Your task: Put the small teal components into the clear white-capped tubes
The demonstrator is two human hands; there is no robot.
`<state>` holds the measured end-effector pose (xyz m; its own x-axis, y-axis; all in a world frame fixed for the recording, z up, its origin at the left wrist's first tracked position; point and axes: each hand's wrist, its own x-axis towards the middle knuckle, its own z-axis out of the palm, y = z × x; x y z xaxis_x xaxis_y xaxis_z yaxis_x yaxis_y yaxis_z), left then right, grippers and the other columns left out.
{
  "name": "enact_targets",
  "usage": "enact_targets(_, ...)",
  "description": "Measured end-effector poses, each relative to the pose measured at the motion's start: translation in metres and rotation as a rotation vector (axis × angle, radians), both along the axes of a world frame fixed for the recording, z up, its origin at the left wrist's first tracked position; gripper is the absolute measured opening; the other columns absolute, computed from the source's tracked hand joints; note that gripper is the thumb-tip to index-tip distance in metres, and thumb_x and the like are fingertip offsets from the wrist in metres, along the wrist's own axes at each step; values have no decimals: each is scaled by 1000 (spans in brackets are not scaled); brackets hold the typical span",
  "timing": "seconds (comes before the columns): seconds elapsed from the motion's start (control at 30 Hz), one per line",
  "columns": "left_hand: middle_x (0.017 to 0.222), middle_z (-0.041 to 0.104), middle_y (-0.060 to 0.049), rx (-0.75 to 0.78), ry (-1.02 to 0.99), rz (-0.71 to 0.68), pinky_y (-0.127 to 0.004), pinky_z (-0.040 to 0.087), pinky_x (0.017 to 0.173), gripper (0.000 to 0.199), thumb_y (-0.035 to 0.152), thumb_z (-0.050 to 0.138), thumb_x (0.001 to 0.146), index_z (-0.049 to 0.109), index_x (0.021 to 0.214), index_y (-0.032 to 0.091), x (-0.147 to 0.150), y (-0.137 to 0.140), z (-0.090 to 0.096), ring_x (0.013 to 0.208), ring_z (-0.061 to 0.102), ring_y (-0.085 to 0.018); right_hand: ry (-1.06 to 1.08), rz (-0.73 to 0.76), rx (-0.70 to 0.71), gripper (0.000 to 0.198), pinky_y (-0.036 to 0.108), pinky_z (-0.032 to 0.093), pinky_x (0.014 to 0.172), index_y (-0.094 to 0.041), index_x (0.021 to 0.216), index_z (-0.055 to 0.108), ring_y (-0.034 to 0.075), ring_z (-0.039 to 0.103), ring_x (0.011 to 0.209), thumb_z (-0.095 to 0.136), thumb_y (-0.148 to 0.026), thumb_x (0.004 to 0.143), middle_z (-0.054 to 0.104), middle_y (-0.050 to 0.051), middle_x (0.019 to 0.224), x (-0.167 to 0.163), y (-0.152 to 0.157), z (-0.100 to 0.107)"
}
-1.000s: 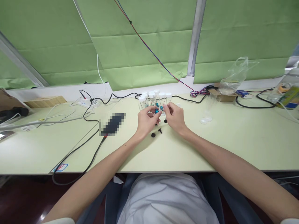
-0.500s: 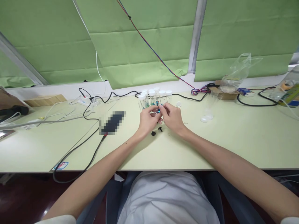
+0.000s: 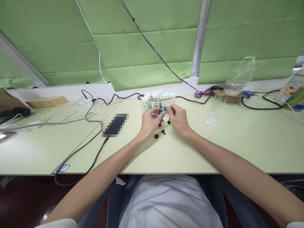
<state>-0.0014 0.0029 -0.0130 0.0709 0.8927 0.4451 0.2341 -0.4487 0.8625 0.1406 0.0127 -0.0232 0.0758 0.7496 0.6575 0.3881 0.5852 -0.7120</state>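
Note:
Both hands meet over the table, fingertips pinched close together. My left hand (image 3: 149, 121) is closed on a small blue part (image 3: 160, 112), too small to name further. A thin pale strip or wire runs from it toward my right hand (image 3: 178, 117), whose thumb and finger pinch at its end. Just behind the fingers stand several clear tubes with white caps (image 3: 155, 95), with small blue-green parts inside. Below the hands lie a round black knob (image 3: 156, 136) and a black screw-like piece (image 3: 163, 132). Another dark piece (image 3: 168, 122) lies beside my right hand.
Clear empty tubes (image 3: 211, 114) lie on the right, near a cardboard box (image 3: 229, 97) with a plastic bag (image 3: 242, 76). A loose white cap (image 3: 182, 106) sits behind my right hand. Cables (image 3: 95, 139) and a blurred dark device (image 3: 116, 124) lie on the left.
My right hand has drawn slightly to the right, away from my left fingertips, so the thin strip between them shows more. A dark piece beside my right hand has come into view.

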Motion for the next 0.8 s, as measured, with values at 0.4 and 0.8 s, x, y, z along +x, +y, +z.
enact_targets(0.4,67,63,-2,-12,-30,-5,-25,50,46,25,39,74,77,65,85,17,3,-2,1,52,63,-15,-40,-14,27,36,28,31,56,-21,64,47,12,38,53,51,-40,94,44,-4,54,11,11,-3)
enact_targets(0.8,72,64,-2,8,41,-15,-24,49,45,27,41,74,78,67,88,18,2,0,-4,50,61,-13,-47,28,50,36,28,32,56,-22,64,45,12,35,51,51,-42,93,41,-5,52,8,7,-2)
